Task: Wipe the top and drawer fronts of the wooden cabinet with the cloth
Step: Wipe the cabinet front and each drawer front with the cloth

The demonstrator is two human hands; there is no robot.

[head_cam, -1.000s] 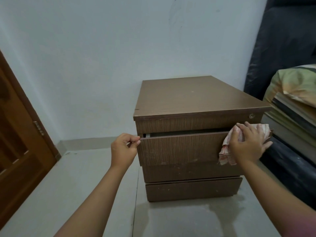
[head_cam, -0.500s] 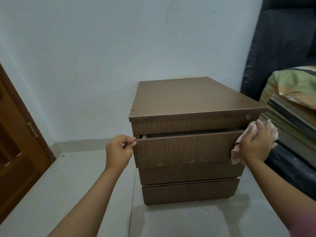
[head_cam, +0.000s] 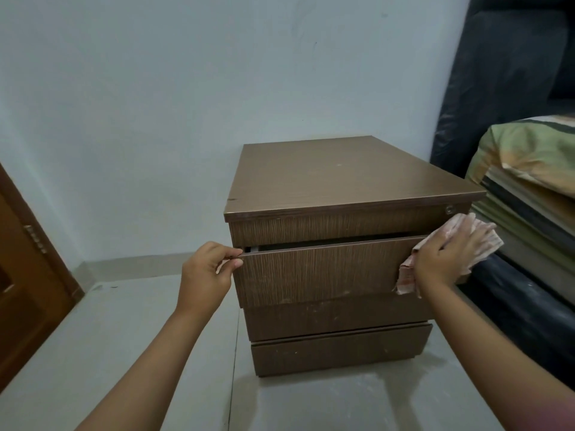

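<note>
A room in a home, most likely a bedroom or a spare room used for storage. A plain pale wall [head_cam: 186, 119] fills the view from nine to twelve o'clock, meeting a bare light floor [head_cam: 93, 337] at a low skirting strip. At nine o'clock stands a panelled wooden door [head_cam: 21, 290] with a hinge. At three o'clock, folded bedding [head_cam: 535, 157] is stacked on a dark mattress [head_cam: 513, 73]. A small wooden cabinet [head_cam: 342, 175] with drawers sits at centre
</note>
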